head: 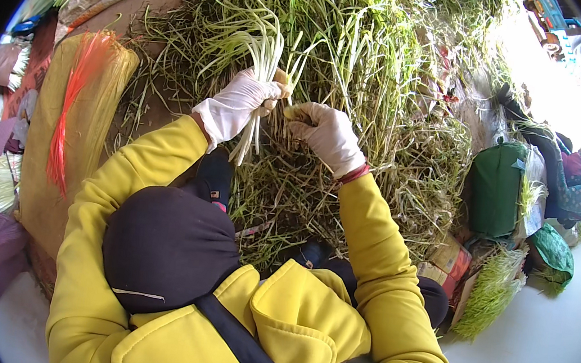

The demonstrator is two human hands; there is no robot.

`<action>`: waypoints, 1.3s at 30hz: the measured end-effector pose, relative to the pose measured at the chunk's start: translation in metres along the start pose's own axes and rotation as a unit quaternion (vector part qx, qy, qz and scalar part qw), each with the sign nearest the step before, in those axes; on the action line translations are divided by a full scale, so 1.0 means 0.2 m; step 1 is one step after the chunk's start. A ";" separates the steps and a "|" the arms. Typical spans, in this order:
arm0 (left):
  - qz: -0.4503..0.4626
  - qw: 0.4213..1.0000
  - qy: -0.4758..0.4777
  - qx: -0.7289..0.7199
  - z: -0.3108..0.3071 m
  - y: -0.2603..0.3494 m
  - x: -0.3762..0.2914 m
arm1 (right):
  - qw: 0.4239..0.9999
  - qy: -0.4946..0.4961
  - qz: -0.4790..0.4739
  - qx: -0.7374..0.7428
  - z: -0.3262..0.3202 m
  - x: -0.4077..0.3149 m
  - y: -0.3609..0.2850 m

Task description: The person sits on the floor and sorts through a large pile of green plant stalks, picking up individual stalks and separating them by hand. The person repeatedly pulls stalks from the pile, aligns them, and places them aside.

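Note:
My left hand (pixel 246 97), in a whitish glove, grips a bunch of pale, leafy stalks (pixel 266 56), perhaps chives or garlic shoots. Their bare white ends stick out below the fist, and the green tips bend over to the left. A separate thin green stalk (pixel 295 70) stands beside the bunch, at the left fingertips. Its lower part reaches the thumb and forefinger of my gloved right hand (pixel 326 134), which are pinched together there. Beneath both hands spreads a large heap of loose green and straw-coloured stalks (pixel 368 77).
On the left, red plastic strips (pixel 71 111) lie over a tan padded bundle (pixel 41 151). To the right are a dark green bundle (pixel 496 188), trimmed greens (pixel 491 298) and a green plastic bag (pixel 553 254). My dark-clad knee (pixel 168 248) is raised at the near left.

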State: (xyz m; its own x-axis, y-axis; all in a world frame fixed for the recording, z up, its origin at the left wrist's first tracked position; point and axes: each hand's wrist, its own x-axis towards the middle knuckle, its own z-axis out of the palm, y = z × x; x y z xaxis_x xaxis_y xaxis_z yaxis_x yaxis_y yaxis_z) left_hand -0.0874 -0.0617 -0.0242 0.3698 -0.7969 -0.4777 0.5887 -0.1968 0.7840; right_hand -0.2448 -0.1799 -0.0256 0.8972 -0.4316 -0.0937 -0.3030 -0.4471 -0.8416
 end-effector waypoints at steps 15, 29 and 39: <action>0.110 0.958 -0.003 -0.264 -0.16 0.14 -0.02 | 0.992 0.066 0.021 0.103 -0.09 -0.05 0.05; 0.089 0.930 -0.151 -0.322 -0.25 0.18 -0.03 | 0.997 0.000 -0.044 -0.068 -0.26 0.00 -0.14; 0.096 0.991 -0.030 -0.083 -0.13 0.18 -0.15 | 0.995 -0.001 -0.092 -0.027 0.07 0.13 -0.30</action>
State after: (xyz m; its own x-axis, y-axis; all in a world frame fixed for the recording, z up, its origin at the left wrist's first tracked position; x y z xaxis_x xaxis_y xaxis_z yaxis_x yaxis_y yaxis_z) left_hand -0.0592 -0.0294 0.0085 0.4456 -0.8444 -0.2973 0.6232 0.0542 0.7802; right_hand -0.1995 -0.1534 0.0147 0.9397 -0.3371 0.0573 -0.1513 -0.5602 -0.8144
